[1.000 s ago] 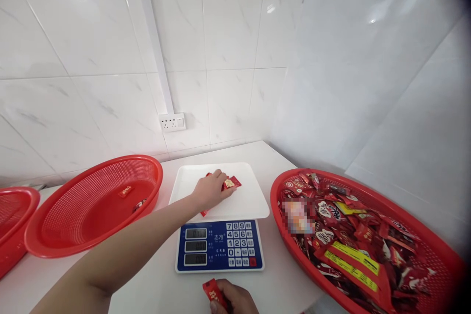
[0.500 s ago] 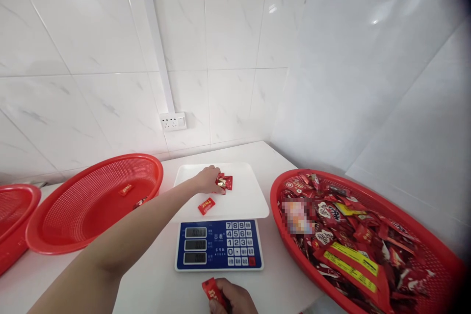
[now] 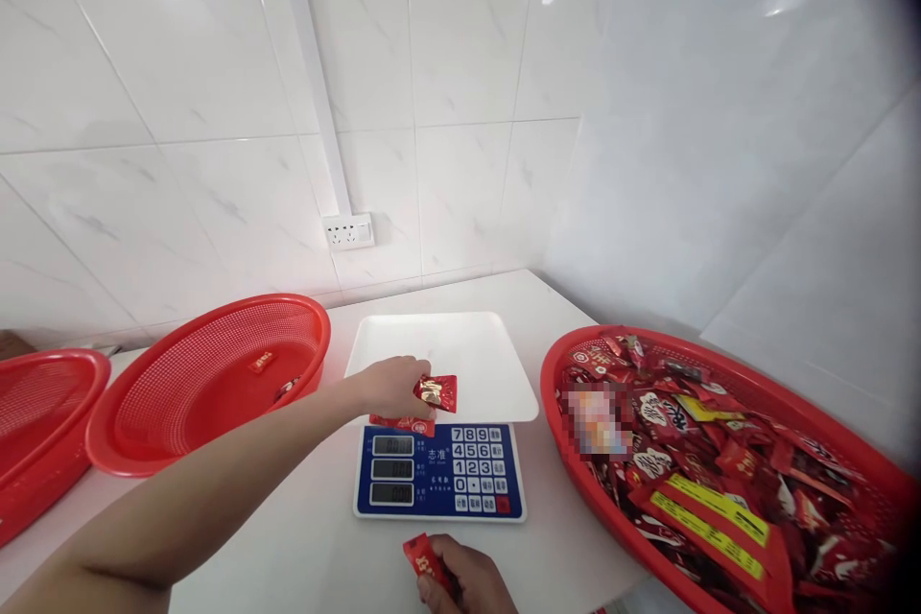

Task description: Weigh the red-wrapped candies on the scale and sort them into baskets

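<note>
My left hand (image 3: pixel 390 386) reaches over the front of the white weighing pan (image 3: pixel 475 345), its fingers closed on red snack packets (image 3: pixel 440 393) with gold and white print. Part of those packets is hidden beneath the palm and fingers. Below the pan, the blue keypad and displays of the digital scale (image 3: pixel 440 472) face me; the digits are too faint to read surely. Close to the front of the scale, my right hand (image 3: pixel 471 578) pinches a small red snack packet (image 3: pixel 423 556) between thumb and fingers.
On the right a large red basket (image 3: pixel 557 403) is heaped with wrapped snacks. Left of the scale, another red basket (image 3: pixel 208 336) holds a few packets, and a third red basket (image 3: pixel 72 365) is cut off by the frame. A wall socket (image 3: pixel 349 230) sits behind.
My left hand has drawn back toward me from the middle of the pan to its front edge, bringing the packets along. The loose packet on the pan is now gathered under it.
</note>
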